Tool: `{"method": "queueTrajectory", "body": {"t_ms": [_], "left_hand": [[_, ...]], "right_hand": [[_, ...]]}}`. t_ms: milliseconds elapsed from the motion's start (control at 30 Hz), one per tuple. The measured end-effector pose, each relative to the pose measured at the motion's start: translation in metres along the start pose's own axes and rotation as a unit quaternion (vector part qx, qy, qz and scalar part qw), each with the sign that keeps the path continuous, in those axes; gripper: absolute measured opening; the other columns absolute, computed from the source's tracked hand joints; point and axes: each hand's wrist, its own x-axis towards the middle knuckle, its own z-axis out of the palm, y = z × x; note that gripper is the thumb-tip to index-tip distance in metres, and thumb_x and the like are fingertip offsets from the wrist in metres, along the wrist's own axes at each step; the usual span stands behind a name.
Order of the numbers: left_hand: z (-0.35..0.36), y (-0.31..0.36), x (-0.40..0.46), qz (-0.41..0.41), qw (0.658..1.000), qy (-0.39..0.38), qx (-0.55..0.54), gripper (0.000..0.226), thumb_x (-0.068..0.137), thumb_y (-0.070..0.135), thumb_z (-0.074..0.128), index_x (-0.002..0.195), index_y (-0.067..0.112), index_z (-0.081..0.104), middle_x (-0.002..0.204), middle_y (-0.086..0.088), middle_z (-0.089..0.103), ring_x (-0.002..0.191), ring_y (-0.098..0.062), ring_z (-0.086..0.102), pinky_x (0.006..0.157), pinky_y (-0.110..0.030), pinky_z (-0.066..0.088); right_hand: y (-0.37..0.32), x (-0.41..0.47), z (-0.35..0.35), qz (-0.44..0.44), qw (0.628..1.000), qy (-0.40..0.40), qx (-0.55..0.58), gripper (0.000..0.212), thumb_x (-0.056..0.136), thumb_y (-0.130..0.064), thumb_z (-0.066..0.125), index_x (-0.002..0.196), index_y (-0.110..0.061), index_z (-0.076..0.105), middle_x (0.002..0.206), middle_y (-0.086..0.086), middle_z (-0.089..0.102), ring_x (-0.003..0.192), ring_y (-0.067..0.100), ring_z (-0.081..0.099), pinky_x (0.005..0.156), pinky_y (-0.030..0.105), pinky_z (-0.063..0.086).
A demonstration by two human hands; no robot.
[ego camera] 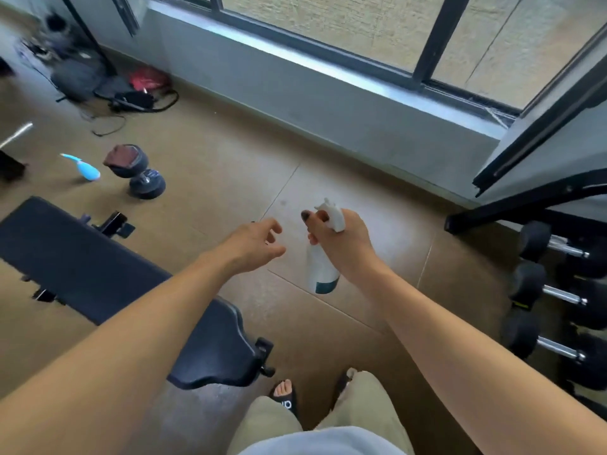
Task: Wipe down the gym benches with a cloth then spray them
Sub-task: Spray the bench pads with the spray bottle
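Note:
My right hand grips the neck of a white spray bottle with a teal band at its base, and a finger lies over the trigger. The bottle hangs above the brown floor, to the right of a black padded gym bench. My left hand hovers just left of the bottle with loosely curled fingers and holds nothing. A dark reddish cloth lies draped over a dumbbell on the floor beyond the bench.
A light blue object lies on the floor near the dumbbell. A rack of dumbbells stands at the right. Bags and cables sit by the wall under the window. My feet in sandals are below.

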Motion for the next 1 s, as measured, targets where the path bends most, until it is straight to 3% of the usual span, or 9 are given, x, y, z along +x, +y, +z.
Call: {"method": "queueTrajectory", "body": {"t_ms": [200, 400, 500, 700, 800, 900, 1000], "left_hand": [[-0.048, 0.016, 0.091, -0.060, 0.996, 0.051, -0.039, 0.043, 0.097, 0.038, 0.065, 0.136, 0.025, 0.053, 0.124, 0.001, 0.061, 0.112, -0.021, 0.061, 0.097, -0.043, 0.055], [-0.093, 0.028, 0.152, -0.140, 0.982, 0.079, -0.096, 0.040, 0.098, 0.037, 0.064, 0.134, 0.024, 0.053, 0.122, 0.000, 0.059, 0.110, -0.021, 0.060, 0.093, -0.040, 0.054], [-0.121, 0.022, 0.169, -0.171, 0.970, 0.109, -0.133, 0.039, 0.098, 0.038, 0.064, 0.134, 0.027, 0.052, 0.122, 0.002, 0.058, 0.111, -0.020, 0.060, 0.093, -0.040, 0.055], [-0.179, -0.039, 0.184, -0.233, 0.943, 0.154, -0.180, 0.039, 0.097, 0.037, 0.065, 0.132, 0.028, 0.053, 0.122, 0.003, 0.059, 0.109, -0.020, 0.060, 0.097, -0.045, 0.054], [-0.214, -0.086, 0.204, -0.248, 0.934, 0.175, -0.189, 0.041, 0.096, 0.035, 0.067, 0.134, 0.026, 0.054, 0.122, 0.001, 0.060, 0.108, -0.020, 0.061, 0.097, -0.044, 0.054], [-0.253, -0.135, 0.229, -0.253, 0.933, 0.171, -0.191, 0.043, 0.096, 0.035, 0.068, 0.135, 0.026, 0.054, 0.123, 0.001, 0.060, 0.109, -0.019, 0.061, 0.097, -0.043, 0.054], [-0.294, -0.178, 0.248, -0.256, 0.931, 0.164, -0.203, 0.044, 0.096, 0.035, 0.068, 0.136, 0.026, 0.053, 0.124, 0.001, 0.059, 0.110, -0.019, 0.061, 0.097, -0.041, 0.054]], "right_hand": [[-0.019, 0.128, -0.008, -0.021, 0.997, -0.063, -0.025, 0.033, 0.101, -0.045, 0.057, 0.085, -0.016, 0.062, 0.076, -0.003, 0.064, 0.065, 0.012, 0.056, 0.060, 0.025, 0.044], [-0.053, 0.247, -0.005, -0.091, 0.979, -0.162, -0.087, 0.038, 0.102, -0.042, 0.056, 0.083, -0.010, 0.062, 0.070, -0.003, 0.060, 0.061, 0.011, 0.052, 0.060, 0.028, 0.042], [-0.080, 0.293, 0.011, -0.122, 0.966, -0.200, -0.110, 0.034, 0.102, -0.041, 0.056, 0.081, -0.015, 0.059, 0.068, -0.007, 0.058, 0.060, 0.007, 0.051, 0.055, 0.024, 0.037], [-0.133, 0.368, 0.084, -0.155, 0.943, -0.262, -0.137, 0.038, 0.101, -0.040, 0.056, 0.081, -0.010, 0.065, 0.065, -0.010, 0.060, 0.057, 0.007, 0.053, 0.053, 0.021, 0.039], [-0.153, 0.406, 0.136, -0.157, 0.942, -0.272, -0.116, 0.037, 0.100, -0.035, 0.057, 0.080, -0.006, 0.068, 0.069, -0.007, 0.068, 0.054, 0.001, 0.057, 0.047, 0.012, 0.036], [-0.174, 0.442, 0.188, -0.179, 0.934, -0.283, -0.126, 0.036, 0.100, -0.031, 0.055, 0.080, -0.004, 0.069, 0.073, -0.005, 0.070, 0.058, -0.008, 0.057, 0.050, 0.008, 0.038], [-0.203, 0.476, 0.237, -0.195, 0.924, -0.292, -0.150, 0.036, 0.101, -0.033, 0.054, 0.083, -0.007, 0.070, 0.073, -0.010, 0.068, 0.064, -0.005, 0.058, 0.052, 0.011, 0.037]]}}
